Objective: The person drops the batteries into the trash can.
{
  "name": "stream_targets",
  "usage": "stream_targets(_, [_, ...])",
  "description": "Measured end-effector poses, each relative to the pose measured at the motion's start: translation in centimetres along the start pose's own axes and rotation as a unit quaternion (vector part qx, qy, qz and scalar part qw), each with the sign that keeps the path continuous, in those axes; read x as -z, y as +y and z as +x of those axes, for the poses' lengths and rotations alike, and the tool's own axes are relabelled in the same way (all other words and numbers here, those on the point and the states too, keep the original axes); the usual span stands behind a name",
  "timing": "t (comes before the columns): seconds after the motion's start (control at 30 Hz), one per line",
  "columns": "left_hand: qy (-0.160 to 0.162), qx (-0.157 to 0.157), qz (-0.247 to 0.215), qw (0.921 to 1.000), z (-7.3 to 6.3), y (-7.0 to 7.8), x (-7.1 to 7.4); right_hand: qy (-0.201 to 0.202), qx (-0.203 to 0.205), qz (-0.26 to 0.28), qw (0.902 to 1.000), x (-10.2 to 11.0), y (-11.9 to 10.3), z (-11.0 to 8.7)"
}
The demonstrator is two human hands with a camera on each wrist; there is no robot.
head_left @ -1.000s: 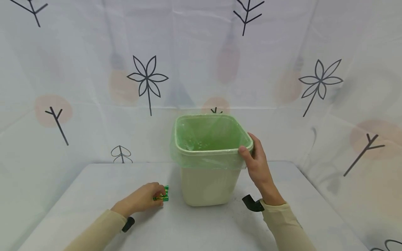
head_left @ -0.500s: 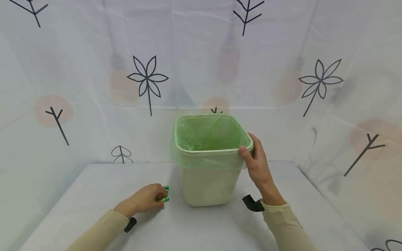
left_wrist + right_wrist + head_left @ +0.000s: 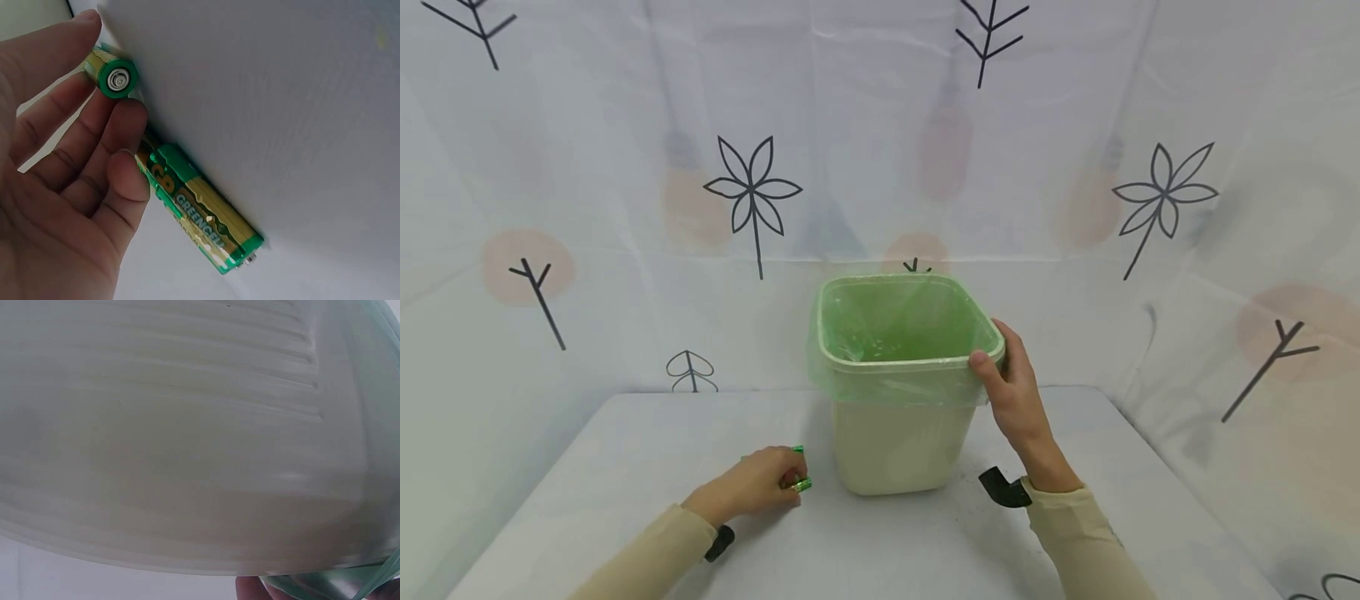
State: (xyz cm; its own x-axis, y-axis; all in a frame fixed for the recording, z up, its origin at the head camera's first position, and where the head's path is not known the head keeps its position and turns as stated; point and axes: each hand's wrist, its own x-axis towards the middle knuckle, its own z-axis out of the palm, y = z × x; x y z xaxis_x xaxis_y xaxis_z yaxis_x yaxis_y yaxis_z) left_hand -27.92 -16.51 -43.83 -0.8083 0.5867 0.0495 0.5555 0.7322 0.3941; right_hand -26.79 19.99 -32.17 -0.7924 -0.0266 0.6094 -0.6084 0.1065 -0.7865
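My left hand (image 3: 752,483) is low over the table, left of the bin. In the left wrist view its thumb and fingers pinch a green and gold battery (image 3: 112,74), seen from its terminal end. Beside the curled fingers, wrapped GP Greencell batteries (image 3: 203,212) lie on the white surface; their far ends are hidden by the fingers. A cream waste bin (image 3: 902,450) stands upright with a thin green bag (image 3: 895,385) folded over its rim. My right hand (image 3: 1018,400) grips the bin's right front corner, thumb on the front and fingers round the side.
The white table (image 3: 880,550) extends round the bin on all sides. A white cloth (image 3: 865,167) printed with plants hangs behind it and at both sides. A black band piece (image 3: 1003,487) sticks out at the right wrist.
My left hand has shifted slightly right and towards me, with one battery moving apart from the others. The right hand and the bin have stayed in place.
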Motion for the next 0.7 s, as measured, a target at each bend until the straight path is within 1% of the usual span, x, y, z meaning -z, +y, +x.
stream_targets(0.23, [-0.011,-0.002,-0.03,0.9995,0.1,0.54,-0.13,0.0,0.001,-0.005,1.0,0.09,0.15,-0.01])
stream_targets(0.4, [-0.014,-0.009,-0.044,0.9989,0.28,0.67,-0.25,0.001,0.006,-0.005,1.0,0.09,0.14,-0.05])
stream_targets(0.57, [-0.018,-0.008,-0.056,0.9982,0.32,0.64,-0.43,-0.003,0.006,-0.005,1.0,0.02,0.16,-0.05])
stream_targets(0.7, [-0.017,-0.007,-0.058,0.9982,0.29,0.69,-0.38,0.0,0.007,-0.005,1.0,-0.01,0.11,-0.01])
